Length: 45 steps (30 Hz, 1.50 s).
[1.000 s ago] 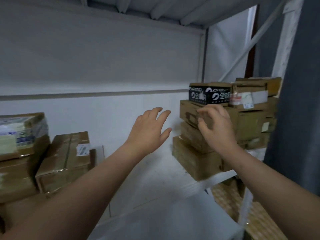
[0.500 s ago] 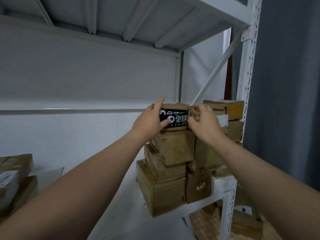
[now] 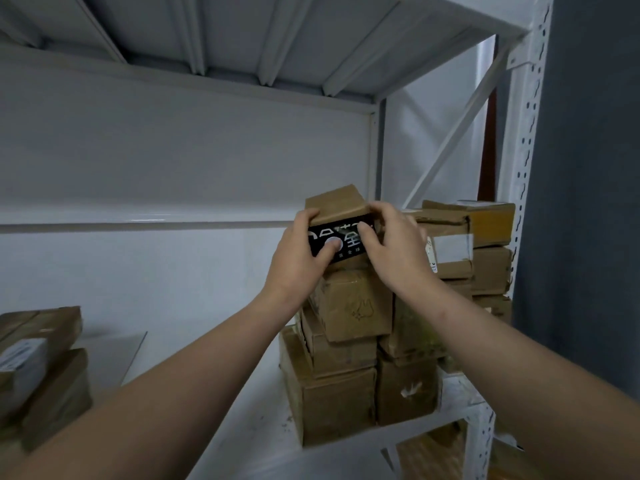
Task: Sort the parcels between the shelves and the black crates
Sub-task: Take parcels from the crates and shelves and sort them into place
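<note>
White metal shelving fills the view. On its shelf (image 3: 256, 427), a stack of cardboard parcels (image 3: 346, 375) stands at the right end, near the upright post (image 3: 526, 202). The small parcel (image 3: 337, 207) with a black printed band sits on top of that stack, slightly tilted. Both hands are grasping it. The left hand (image 3: 298, 261) wraps the left end with its thumb across the band, and the right hand (image 3: 391, 251) holds the right end with fingers curled over the front.

The step looks like taking this parcel off the pile. It is best lifted straight up before being drawn back, because the boxes beneath sit unevenly and could slide or topple if dragged. The taped parcel (image 3: 450, 244) just beside the right hand should stay undisturbed. No black crate is in view, so the parcel's destination cannot be told.
</note>
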Each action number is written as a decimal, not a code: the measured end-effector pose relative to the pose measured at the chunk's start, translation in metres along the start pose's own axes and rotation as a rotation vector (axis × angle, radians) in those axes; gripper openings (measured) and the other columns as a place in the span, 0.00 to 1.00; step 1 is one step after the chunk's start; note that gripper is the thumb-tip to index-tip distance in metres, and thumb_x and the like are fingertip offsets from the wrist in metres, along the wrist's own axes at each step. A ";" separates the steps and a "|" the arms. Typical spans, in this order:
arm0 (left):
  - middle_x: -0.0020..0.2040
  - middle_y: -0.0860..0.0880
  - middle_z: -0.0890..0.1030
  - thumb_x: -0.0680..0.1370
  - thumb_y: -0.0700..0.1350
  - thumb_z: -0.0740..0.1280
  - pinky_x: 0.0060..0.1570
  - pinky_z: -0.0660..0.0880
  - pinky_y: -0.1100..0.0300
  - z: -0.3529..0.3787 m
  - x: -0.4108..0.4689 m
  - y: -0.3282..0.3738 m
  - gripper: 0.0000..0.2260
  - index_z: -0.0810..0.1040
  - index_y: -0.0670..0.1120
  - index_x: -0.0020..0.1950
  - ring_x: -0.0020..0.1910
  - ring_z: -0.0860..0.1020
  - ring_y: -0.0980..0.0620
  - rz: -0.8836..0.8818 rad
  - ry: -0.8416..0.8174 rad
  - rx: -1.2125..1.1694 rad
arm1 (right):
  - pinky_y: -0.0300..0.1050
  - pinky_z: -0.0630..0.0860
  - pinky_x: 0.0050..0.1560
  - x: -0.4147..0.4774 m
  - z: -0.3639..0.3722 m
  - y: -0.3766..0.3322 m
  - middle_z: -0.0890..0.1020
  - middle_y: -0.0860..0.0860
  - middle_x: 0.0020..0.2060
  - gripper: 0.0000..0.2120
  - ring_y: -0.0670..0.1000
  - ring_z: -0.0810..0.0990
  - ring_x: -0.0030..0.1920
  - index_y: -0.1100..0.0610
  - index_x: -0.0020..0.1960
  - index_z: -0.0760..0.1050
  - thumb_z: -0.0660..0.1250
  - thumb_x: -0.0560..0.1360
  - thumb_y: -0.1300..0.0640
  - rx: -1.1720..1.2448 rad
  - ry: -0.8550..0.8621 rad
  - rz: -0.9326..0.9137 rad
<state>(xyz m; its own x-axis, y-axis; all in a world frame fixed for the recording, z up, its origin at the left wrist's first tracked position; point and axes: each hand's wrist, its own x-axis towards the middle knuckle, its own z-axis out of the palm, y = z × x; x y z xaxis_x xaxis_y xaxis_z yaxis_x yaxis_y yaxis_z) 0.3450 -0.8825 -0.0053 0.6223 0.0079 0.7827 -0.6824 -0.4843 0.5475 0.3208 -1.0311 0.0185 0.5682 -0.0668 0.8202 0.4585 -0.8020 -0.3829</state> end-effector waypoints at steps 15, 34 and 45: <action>0.55 0.48 0.76 0.77 0.58 0.57 0.51 0.79 0.45 -0.053 -0.001 0.022 0.18 0.67 0.47 0.59 0.56 0.76 0.47 -0.356 0.102 -0.733 | 0.43 0.64 0.68 -0.011 -0.014 -0.029 0.62 0.46 0.71 0.27 0.41 0.61 0.68 0.41 0.69 0.60 0.67 0.76 0.57 0.634 -0.127 -0.059; 0.69 0.48 0.63 0.60 0.63 0.75 0.63 0.74 0.53 -0.083 -0.020 0.025 0.41 0.54 0.68 0.65 0.66 0.71 0.48 -0.093 -0.021 -0.370 | 0.41 0.82 0.42 -0.011 -0.017 -0.053 0.80 0.45 0.47 0.23 0.44 0.83 0.44 0.53 0.60 0.71 0.72 0.71 0.45 0.709 0.020 0.175; 0.48 0.60 0.82 0.61 0.45 0.74 0.38 0.78 0.62 -0.125 -0.034 0.022 0.25 0.76 0.50 0.57 0.44 0.82 0.56 -0.061 -0.088 -0.568 | 0.38 0.76 0.43 -0.016 -0.027 -0.062 0.67 0.51 0.68 0.35 0.47 0.76 0.55 0.40 0.73 0.59 0.70 0.70 0.45 0.726 -0.475 0.085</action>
<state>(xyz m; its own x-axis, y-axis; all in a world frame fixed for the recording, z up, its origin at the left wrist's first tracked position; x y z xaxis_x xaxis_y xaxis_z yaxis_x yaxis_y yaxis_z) 0.2608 -0.7840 0.0178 0.6800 -0.0637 0.7304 -0.7279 0.0610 0.6830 0.2646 -0.9959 0.0403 0.7708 0.2754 0.5744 0.6321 -0.2178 -0.7437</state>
